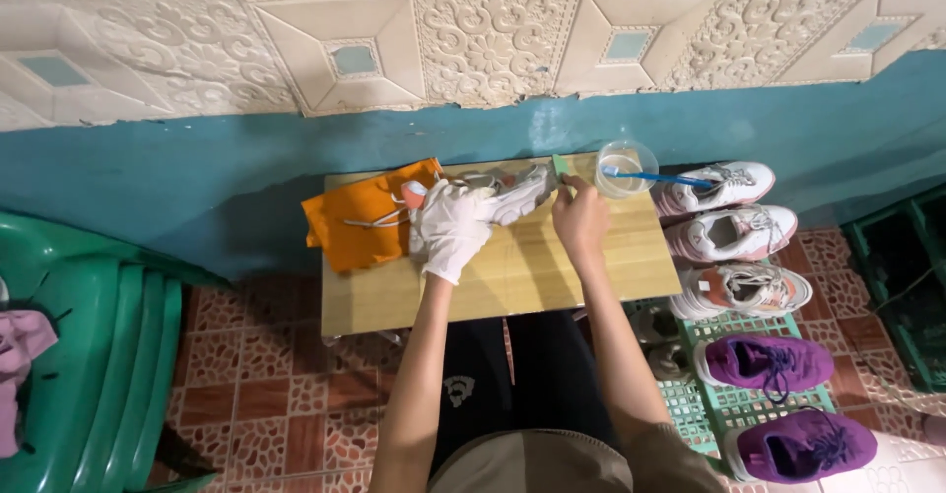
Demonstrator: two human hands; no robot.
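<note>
My left hand point(453, 225), in a white glove, grips a white sneaker point(512, 194) lying on its side on a small wooden table point(532, 271). My bare right hand point(579, 215) holds a small green piece point(560, 166), perhaps a sponge, against the shoe's toe end. The sneaker's white laces trail over an orange cloth point(360, 222) at the table's left end. A clear plastic cup point(625, 168) with a blue toothbrush point(658, 177) resting across it stands at the table's back right corner.
To the right of the table, a row of sneakers lies on a green plastic crate point(729, 399): three white-pink ones point(734, 232) and two purple ones point(778, 404). Stacked green plastic chairs point(94, 365) stand at left. A blue wall is behind.
</note>
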